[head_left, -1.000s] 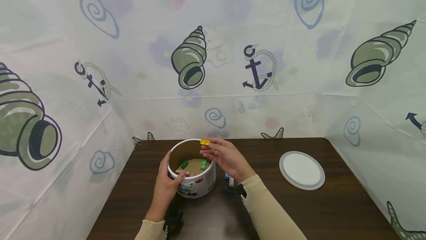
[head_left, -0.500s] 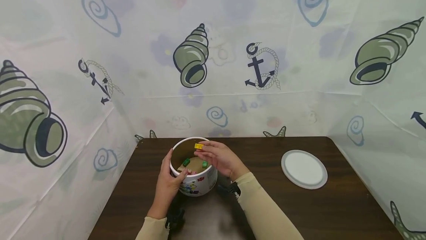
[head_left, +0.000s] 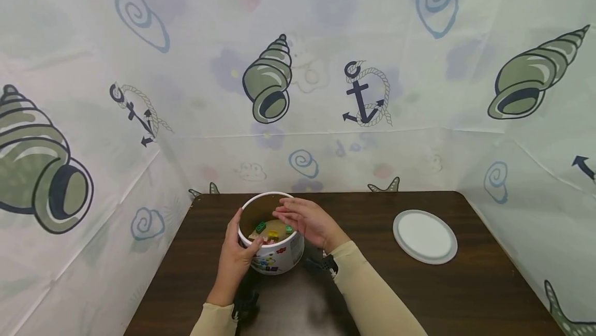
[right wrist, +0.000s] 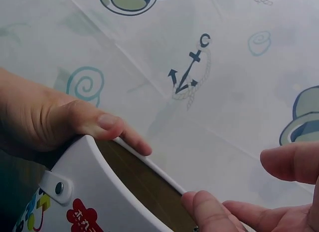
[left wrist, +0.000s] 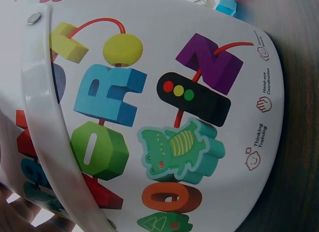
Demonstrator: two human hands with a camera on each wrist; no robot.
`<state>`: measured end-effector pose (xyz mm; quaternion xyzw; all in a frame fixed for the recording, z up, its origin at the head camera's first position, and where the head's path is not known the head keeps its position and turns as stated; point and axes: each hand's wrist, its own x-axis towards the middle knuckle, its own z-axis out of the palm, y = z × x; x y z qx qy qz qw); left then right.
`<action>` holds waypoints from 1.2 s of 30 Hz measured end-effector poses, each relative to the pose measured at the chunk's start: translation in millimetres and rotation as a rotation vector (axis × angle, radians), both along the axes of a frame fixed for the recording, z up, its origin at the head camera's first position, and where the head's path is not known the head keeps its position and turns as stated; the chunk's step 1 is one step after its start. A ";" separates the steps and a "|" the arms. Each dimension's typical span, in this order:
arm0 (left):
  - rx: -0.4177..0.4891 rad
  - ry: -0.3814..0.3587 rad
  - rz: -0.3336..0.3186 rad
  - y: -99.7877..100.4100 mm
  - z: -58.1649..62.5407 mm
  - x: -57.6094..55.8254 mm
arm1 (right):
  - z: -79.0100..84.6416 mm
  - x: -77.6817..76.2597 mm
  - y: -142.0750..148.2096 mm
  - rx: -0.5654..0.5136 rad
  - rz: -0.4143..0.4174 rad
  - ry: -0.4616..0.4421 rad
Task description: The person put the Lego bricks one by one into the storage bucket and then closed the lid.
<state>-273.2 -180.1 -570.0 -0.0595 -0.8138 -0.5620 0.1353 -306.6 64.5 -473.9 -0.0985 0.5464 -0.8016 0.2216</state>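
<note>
A white round bucket [head_left: 286,256] with printed pictures stands on the dark table. My left hand [head_left: 233,258] holds it on its left side, thumb over the near rim. Inside lie a yellow toy brick [head_left: 273,235], a green brick [head_left: 261,227], a second green brick [head_left: 288,229] and some pink pieces [head_left: 268,242]. Over the bucket's right rim is my right hand [head_left: 314,222], holding nothing. In the right wrist view its thumb and fingers stand apart. The left wrist view shows the bucket's white strap handle [left wrist: 37,92] close up.
A round white lid [head_left: 425,236] lies on the table [head_left: 363,274] to the right. Beside the bucket, a light blue block [left wrist: 227,5] and a pink piece show in the left wrist view. A patterned cloth [head_left: 316,160] hangs behind and along both sides.
My right hand has moved left and lowered slightly over the bucket and let go of the yellow brick, which now lies inside. The left hand keeps its hold.
</note>
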 end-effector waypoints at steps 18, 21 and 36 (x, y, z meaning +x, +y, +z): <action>0.013 -0.018 -0.007 2.9 4.1 0.9 | -9.3 11.8 14.1 -0.012 0.011 0.125; 0.013 -0.020 -0.008 2.8 4.6 1.8 | -13.6 16.9 20.7 0.038 0.011 0.166; 0.006 -0.008 -0.014 1.5 2.5 0.9 | -40.7 28.4 64.0 0.158 -0.071 0.151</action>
